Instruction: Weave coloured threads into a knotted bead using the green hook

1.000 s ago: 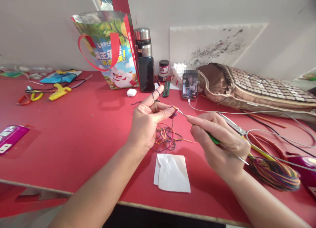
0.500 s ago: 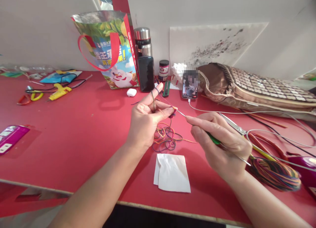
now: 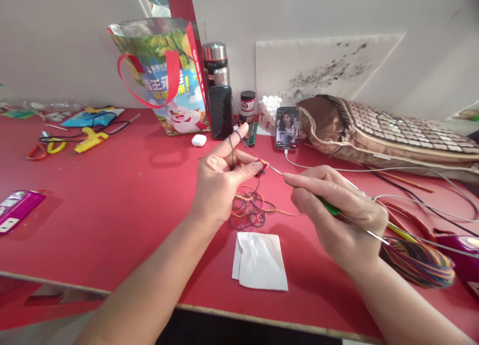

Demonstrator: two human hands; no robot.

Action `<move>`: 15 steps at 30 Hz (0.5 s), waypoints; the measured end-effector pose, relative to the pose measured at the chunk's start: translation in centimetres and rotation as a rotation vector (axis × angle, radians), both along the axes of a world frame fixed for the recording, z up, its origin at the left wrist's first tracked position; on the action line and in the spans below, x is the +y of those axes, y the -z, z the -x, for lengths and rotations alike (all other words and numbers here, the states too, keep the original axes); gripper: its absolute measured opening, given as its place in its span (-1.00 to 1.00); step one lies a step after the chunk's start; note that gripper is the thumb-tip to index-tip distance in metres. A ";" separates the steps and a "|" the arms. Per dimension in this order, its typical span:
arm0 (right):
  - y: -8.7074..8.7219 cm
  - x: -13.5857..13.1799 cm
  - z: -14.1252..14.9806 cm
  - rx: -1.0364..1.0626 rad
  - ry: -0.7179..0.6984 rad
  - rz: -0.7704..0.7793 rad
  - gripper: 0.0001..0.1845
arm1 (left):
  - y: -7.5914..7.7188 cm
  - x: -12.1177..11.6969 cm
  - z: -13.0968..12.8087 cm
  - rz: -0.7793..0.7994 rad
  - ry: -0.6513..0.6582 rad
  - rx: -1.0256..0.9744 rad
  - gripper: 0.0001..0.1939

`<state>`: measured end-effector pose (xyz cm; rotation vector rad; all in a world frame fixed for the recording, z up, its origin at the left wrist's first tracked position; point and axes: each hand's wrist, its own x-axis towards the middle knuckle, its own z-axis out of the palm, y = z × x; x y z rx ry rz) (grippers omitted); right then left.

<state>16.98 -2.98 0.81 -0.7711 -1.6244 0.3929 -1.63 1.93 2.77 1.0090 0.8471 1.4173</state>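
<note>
My left hand pinches a tiny multicoloured crochet piece between thumb and fingers, with thread looped over its raised index finger. My right hand is closed round a thin metal crochet hook with a green grip, whose tip meets the crochet piece. Loose rainbow thread lies tangled on the red table under the hands. The thread's spool lies at the right, past my right wrist.
A folded white paper lies near the front edge. At the back stand a printed gift bag, a steel flask, a dark phone, a small jar, a lit phone and a beaded handbag. Scissors and a glue gun lie far left.
My right hand has shifted slightly right and turned, covering the scissors behind it. My left hand keeps its pinch on the crochet piece.
</note>
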 end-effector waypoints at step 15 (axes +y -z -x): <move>-0.1 -0.2 -0.5 -0.204 0.071 -0.107 -0.50 | 0.6 0.3 0.2 0.068 0.048 -0.044 -0.43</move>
